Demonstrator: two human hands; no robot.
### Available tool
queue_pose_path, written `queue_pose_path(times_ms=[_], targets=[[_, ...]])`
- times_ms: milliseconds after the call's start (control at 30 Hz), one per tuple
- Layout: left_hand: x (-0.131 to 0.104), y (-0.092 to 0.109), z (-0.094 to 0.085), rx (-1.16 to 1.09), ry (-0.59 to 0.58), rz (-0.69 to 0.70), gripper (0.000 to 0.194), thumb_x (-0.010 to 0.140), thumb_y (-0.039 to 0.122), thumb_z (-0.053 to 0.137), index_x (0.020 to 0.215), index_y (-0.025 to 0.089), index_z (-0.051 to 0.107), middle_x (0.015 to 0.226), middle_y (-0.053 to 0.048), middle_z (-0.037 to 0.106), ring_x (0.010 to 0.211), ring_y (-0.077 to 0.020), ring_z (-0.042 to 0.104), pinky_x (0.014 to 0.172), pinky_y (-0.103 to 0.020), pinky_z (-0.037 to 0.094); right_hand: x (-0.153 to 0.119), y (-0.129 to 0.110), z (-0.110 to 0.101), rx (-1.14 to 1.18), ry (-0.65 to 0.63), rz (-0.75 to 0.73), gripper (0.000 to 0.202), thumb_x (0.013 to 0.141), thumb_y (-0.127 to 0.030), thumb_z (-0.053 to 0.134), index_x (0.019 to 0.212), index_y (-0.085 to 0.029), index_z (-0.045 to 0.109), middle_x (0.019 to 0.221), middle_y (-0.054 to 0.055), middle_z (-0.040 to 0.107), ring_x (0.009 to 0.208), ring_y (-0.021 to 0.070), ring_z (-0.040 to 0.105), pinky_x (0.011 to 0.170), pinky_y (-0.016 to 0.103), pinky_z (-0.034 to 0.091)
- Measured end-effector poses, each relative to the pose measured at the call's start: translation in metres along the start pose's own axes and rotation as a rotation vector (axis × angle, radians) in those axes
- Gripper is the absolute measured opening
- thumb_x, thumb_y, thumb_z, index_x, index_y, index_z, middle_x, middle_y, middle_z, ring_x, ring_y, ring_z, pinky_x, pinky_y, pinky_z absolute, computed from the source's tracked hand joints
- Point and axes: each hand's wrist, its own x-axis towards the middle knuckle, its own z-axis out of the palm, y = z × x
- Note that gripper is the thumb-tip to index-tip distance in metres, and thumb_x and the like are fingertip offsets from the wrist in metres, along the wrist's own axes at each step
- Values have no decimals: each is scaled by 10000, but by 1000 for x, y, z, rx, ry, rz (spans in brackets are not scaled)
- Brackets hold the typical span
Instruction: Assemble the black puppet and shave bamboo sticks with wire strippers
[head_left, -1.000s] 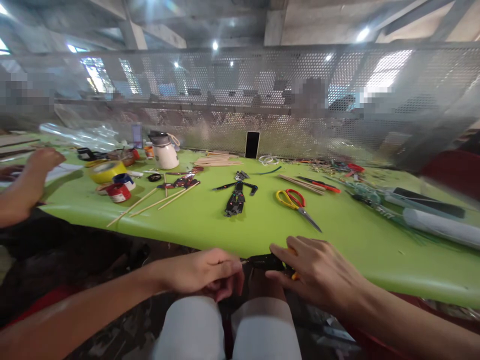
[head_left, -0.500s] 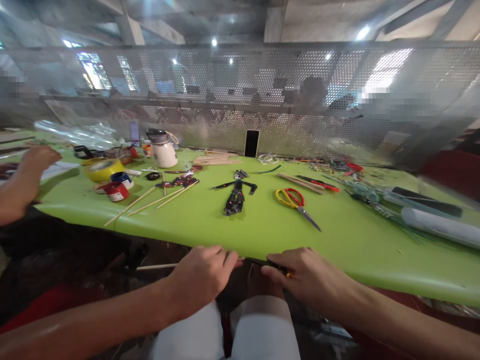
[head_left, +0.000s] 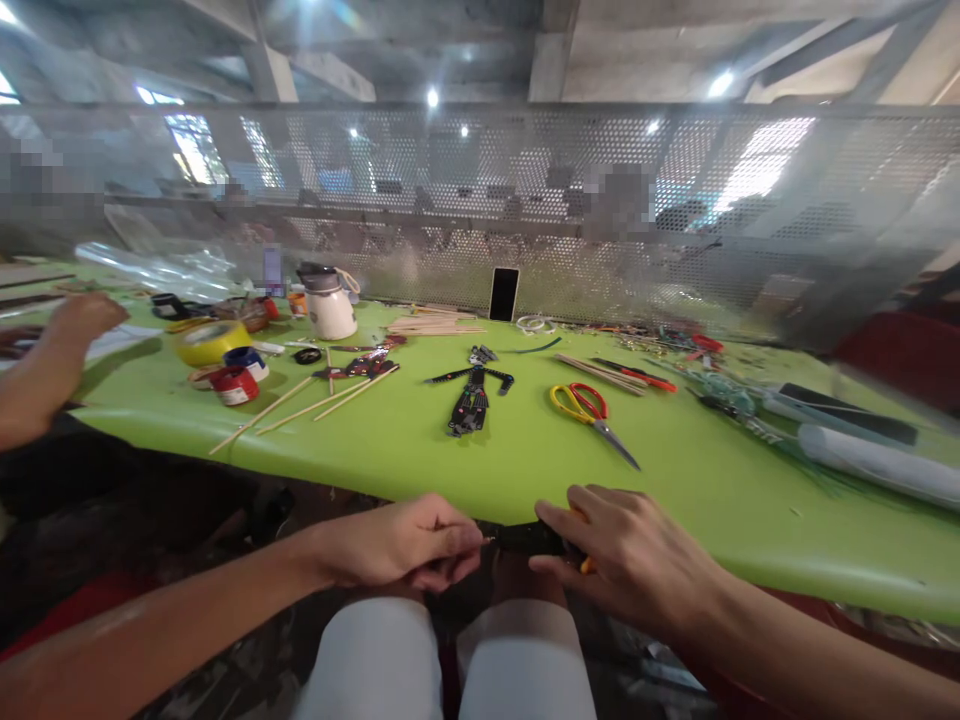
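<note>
Over my lap, at the near edge of the green table (head_left: 510, 475), my left hand (head_left: 424, 545) is closed, and a small light tip sticks out at its fingertips. What lies inside the fist is mostly hidden. My right hand (head_left: 619, 540) grips a dark tool (head_left: 529, 538) with orange on its handle; its narrow end points left at my left fingertips. A dark jointed figure (head_left: 469, 398) lies flat on the table beyond my hands. To its right are open scissors (head_left: 592, 415) with one yellow and one red handle.
Thin sticks (head_left: 326, 400), a red paint pot (head_left: 235, 386), yellow tape (head_left: 210, 343) and a white jug (head_left: 330, 308) stand left. A phone (head_left: 503, 294) leans at the back. A white roll (head_left: 877, 462) lies right. Another person's hand (head_left: 86, 325) is far left.
My left hand has turned over, and the long stick that stuck out to its left no longer shows. The tool in my right hand now shows wider and darker.
</note>
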Motion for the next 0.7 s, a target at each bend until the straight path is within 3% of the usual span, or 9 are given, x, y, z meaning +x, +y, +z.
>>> queue_pose_path(times_ms=[133, 300, 367, 433, 533, 633, 700], targets=[[0, 2, 10, 266, 204, 32, 466, 1007, 498, 364, 748, 146, 526, 545, 32, 448, 494, -84, 369, 480, -200, 280, 0, -2, 1, 49, -38, 55, 450, 995, -532, 418, 1093, -188, 692, 748, 55, 630, 594, 169, 567, 542, 303, 279], [0, -7, 22, 1088, 521, 277, 391, 1040, 259, 322, 770, 134, 577, 658, -34, 591, 560, -126, 489, 511, -236, 311, 7, -11, 0, 338, -217, 322, 408, 979, -518, 459, 851, -210, 695, 725, 26, 665, 628, 152, 580, 560, 269, 333], [1, -14, 25, 1430, 626, 407, 391, 1038, 199, 293, 812, 121, 603, 667, -56, 607, 583, -157, 527, 510, -262, 302, 8, -13, 3, 506, -301, 418, 482, 979, -550, 431, 747, -202, 669, 671, 3, 646, 588, 132, 539, 537, 254, 326], [2, -19, 28, 1634, 699, 463, 389, 1034, 168, 281, 843, 111, 616, 667, -65, 612, 597, -172, 541, 508, -275, 290, 9, -13, 6, 651, -375, 473, 574, 972, -608, 387, 686, -186, 649, 593, -14, 599, 532, 114, 480, 502, 249, 301], [1, -16, 29, 1545, 679, 329, 372, 1035, 186, 289, 860, 126, 612, 702, -69, 633, 620, -177, 552, 524, -276, 293, 11, -11, 6, 700, -390, 471, 596, 972, -621, 373, 696, -179, 661, 584, -18, 592, 522, 110, 472, 500, 249, 302], [-2, -5, 24, 1026, 557, 95, 373, 1045, 333, 319, 854, 152, 584, 702, -38, 624, 615, -153, 532, 552, -258, 313, 12, -9, 1, 501, -264, 365, 469, 984, -548, 422, 839, -206, 709, 715, 10, 666, 621, 137, 561, 567, 260, 342], [-4, 1, 16, 593, 356, 2, 442, 1036, 464, 301, 873, 155, 572, 667, -7, 573, 579, -124, 478, 549, -236, 322, 10, -7, -2, 316, -157, 251, 426, 984, -532, 439, 965, -212, 719, 764, 40, 671, 659, 160, 589, 583, 279, 336]])
